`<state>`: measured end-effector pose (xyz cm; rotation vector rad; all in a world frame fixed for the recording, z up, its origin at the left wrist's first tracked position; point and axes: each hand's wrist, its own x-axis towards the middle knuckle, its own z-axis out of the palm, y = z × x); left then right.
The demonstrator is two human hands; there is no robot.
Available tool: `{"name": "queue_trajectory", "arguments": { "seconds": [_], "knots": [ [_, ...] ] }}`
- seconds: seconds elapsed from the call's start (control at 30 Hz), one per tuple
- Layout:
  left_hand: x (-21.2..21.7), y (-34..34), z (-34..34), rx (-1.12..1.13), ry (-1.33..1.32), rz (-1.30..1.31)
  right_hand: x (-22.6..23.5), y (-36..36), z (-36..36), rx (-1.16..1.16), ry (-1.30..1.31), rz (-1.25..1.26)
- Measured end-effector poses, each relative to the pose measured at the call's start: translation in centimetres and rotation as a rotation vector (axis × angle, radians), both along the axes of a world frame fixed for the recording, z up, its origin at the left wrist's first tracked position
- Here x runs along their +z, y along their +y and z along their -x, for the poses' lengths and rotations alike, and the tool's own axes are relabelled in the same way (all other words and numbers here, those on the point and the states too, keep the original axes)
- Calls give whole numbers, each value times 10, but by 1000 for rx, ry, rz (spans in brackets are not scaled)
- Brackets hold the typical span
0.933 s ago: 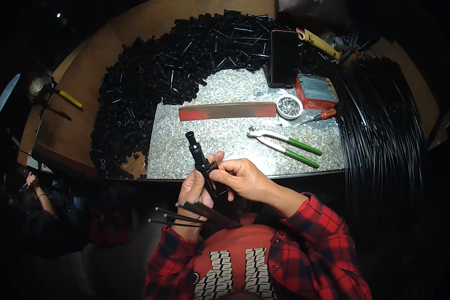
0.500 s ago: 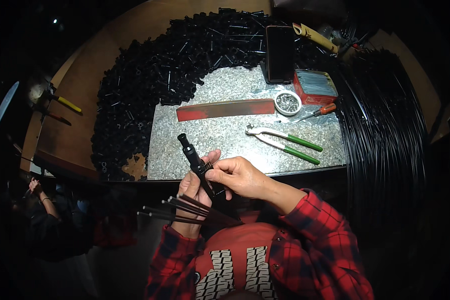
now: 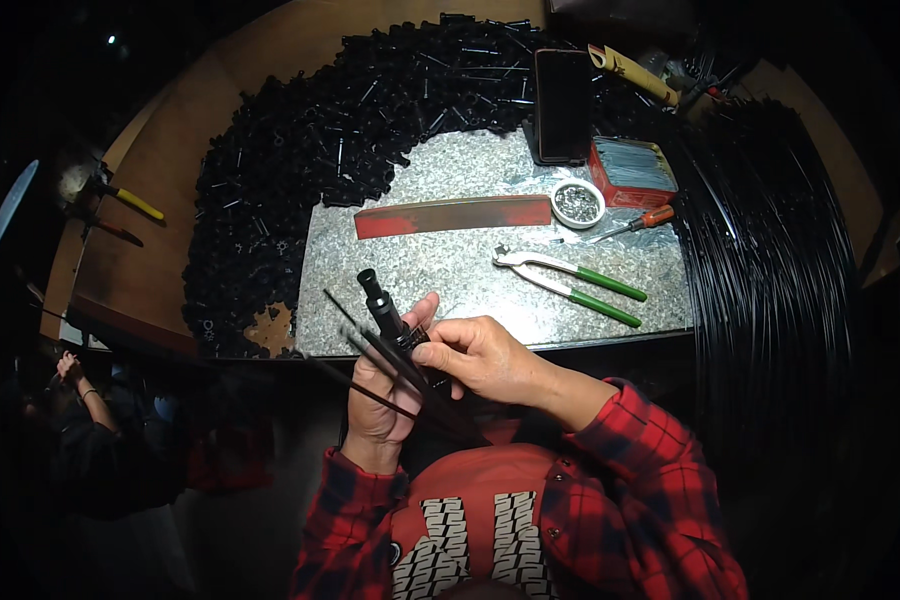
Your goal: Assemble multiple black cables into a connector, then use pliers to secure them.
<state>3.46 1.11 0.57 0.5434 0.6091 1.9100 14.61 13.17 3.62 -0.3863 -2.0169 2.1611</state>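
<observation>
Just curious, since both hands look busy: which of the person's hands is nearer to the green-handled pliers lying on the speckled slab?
The right hand. It sits just below and left of the green-handled pliers, not touching them. The left hand is farther left and lower, gripping the black tube.

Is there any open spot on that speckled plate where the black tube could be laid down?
Yes: the plate is bare between the red strip and its near edge, left of the pliers. The right end is crowded with a bowl, screwdriver and red box; black parts ring the rest.
</observation>
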Motion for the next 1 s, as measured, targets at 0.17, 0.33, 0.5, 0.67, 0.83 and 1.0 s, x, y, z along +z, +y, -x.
{"name": "queue_trajectory", "arguments": {
  "seconds": [0.17,0.33,0.5,0.67,0.83,1.0],
  "knots": [
    [7,-1,-2,33,-55,10,4,-5,-5,52,19,-61],
    [3,-1,-2,26,-60,11,-5,-6,-4,33,16,-62],
    [2,-1,-1,44,-19,11,-2,-8,-4,9,25,-67],
    [9,0,-2,6,-83,-13,-3,-7,-3,11,44,-73],
    [5,2,2,6,-82,-30,4,-4,-4,48,24,-70],
    [6,0,1,92,-84,32,4,-7,-1,49,29,-48]
  ]
}}
